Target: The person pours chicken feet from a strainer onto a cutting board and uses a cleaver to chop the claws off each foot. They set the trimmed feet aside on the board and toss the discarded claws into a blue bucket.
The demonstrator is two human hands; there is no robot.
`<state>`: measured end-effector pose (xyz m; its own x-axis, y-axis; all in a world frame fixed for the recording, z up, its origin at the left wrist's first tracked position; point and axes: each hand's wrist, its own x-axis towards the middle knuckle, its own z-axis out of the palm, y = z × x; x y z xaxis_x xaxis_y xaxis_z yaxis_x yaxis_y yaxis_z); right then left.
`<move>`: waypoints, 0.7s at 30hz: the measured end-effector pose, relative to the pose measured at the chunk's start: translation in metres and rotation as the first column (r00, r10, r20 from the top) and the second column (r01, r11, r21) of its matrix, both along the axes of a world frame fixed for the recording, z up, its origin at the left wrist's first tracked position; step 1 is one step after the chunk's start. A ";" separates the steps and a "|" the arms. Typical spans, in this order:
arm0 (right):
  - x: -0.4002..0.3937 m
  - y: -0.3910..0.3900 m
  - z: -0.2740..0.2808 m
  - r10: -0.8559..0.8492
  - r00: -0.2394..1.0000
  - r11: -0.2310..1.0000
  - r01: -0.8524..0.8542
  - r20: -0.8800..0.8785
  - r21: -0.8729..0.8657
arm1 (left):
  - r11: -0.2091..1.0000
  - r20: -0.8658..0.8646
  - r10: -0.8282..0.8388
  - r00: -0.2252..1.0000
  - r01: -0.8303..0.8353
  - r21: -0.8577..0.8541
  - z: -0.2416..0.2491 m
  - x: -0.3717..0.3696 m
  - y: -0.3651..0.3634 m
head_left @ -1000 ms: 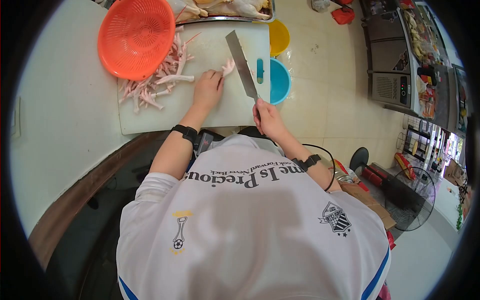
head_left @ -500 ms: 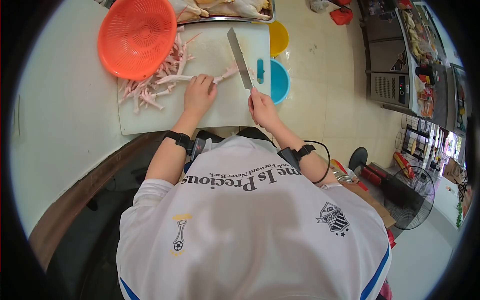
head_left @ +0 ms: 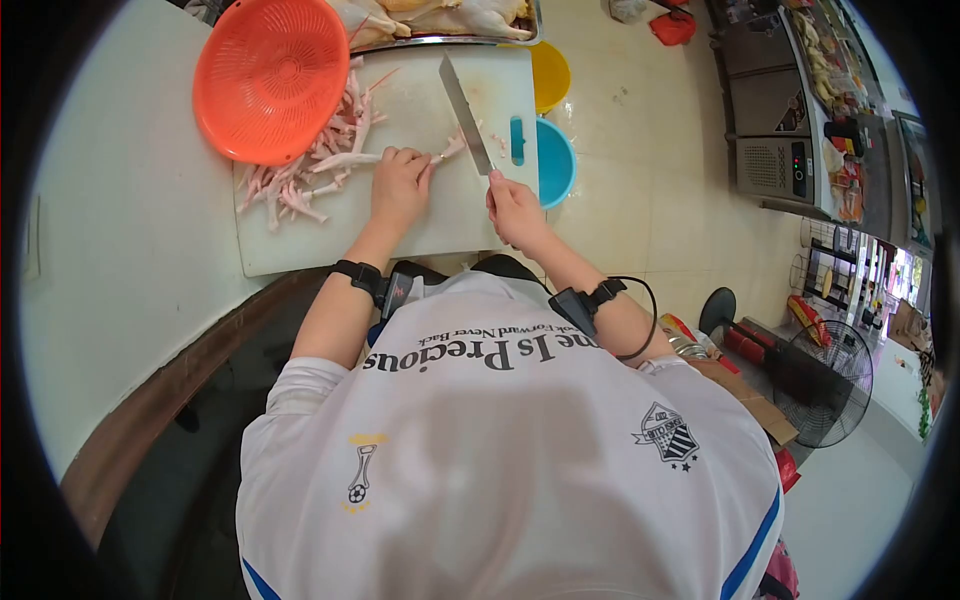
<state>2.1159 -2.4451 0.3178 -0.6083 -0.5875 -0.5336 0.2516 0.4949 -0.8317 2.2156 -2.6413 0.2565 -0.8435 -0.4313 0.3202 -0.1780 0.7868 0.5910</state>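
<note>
My left hand (head_left: 400,188) rests on the white cutting board (head_left: 405,228), its fingers closed over a pale chicken foot (head_left: 453,147). The toe end sticks out to the right of the hand and overlaps the knife blade in this view. My right hand (head_left: 516,210) is wrapped round the handle of a kitchen knife (head_left: 463,112). Its long blade points away from me and slants up to the left. Left of my left hand lies a heap of chicken feet (head_left: 285,192), partly covered by a tilted orange plastic colander (head_left: 270,85).
Whole plucked chickens (head_left: 455,18) lie in a metal tray (head_left: 450,40) beyond the board. Off the board's right edge are a yellow bucket (head_left: 550,78) and a blue bucket (head_left: 557,165). Small bits sit near the board's handle slot. A white wall (head_left: 110,220) borders the left.
The knife and right hand have shifted slightly left, bringing the blade over the foot's toe end. My left hand stays on the chicken foot.
</note>
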 end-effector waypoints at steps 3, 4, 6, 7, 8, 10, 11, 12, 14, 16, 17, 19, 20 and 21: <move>-0.002 -0.007 -0.001 -0.027 0.999 1.000 0.027 0.033 0.015 | 0.999 -0.076 0.004 0.997 0.000 0.040 -0.001 -0.001 -0.005; -0.002 -0.007 -0.002 -0.037 0.999 0.999 0.037 0.003 0.004 | 0.999 -0.077 0.003 0.997 0.000 0.043 -0.002 0.000 -0.007; -0.008 -0.015 0.017 -0.046 0.999 0.999 0.046 0.002 -0.018 | 0.994 0.022 -0.009 1.000 0.006 0.114 -0.004 0.000 -0.007; -0.014 -0.022 0.032 -0.049 0.999 0.998 0.049 0.001 -0.048 | 0.993 0.018 -0.013 1.000 0.011 0.116 -0.006 0.000 -0.007; -0.020 -0.029 0.048 -0.084 0.996 0.990 0.083 -0.002 -0.116 | 0.993 0.016 -0.021 1.000 0.019 0.115 -0.007 0.000 -0.008; -0.032 -0.042 0.094 -0.145 0.988 0.944 0.124 -0.046 -0.305 | 0.994 0.006 -0.026 1.000 0.025 0.111 -0.011 -0.002 -0.011; -0.036 -0.047 0.117 -0.175 0.981 0.899 0.126 -0.081 -0.419 | 0.992 -0.008 -0.037 0.999 0.038 0.119 -0.015 -0.002 -0.012; -0.038 -0.051 0.134 -0.172 0.981 0.899 0.122 -0.085 -0.420 | 0.991 -0.022 -0.048 0.999 0.050 0.128 -0.018 -0.002 -0.012; -0.040 -0.058 0.153 -0.328 0.920 0.631 0.045 -0.213 -0.775 | 0.992 -0.017 -0.044 0.999 0.045 0.114 -0.019 -0.002 -0.012; -0.029 -0.055 0.111 -0.318 0.911 0.672 0.021 -0.262 -0.740 | 0.995 -0.012 -0.032 0.999 0.033 0.097 -0.018 -0.003 -0.013; -0.023 -0.053 0.079 -0.309 0.899 0.711 0.002 -0.310 -0.703 | 0.997 0.013 -0.014 1.000 0.013 0.074 -0.014 -0.004 -0.011; -0.002 -0.040 -0.001 -0.205 0.890 0.886 -0.009 -0.408 -0.464 | 0.998 0.046 0.004 0.999 -0.006 0.058 -0.011 0.002 -0.004; 0.008 -0.033 -0.037 -0.088 0.875 0.983 -0.002 -0.477 -0.186 | 1.000 0.054 0.003 0.999 -0.003 -0.006 -0.011 0.004 -0.001; 0.006 -0.039 -0.052 0.047 0.856 0.995 0.002 -0.515 0.095 | 0.996 0.052 0.014 0.999 -0.010 -0.084 -0.009 0.000 -0.007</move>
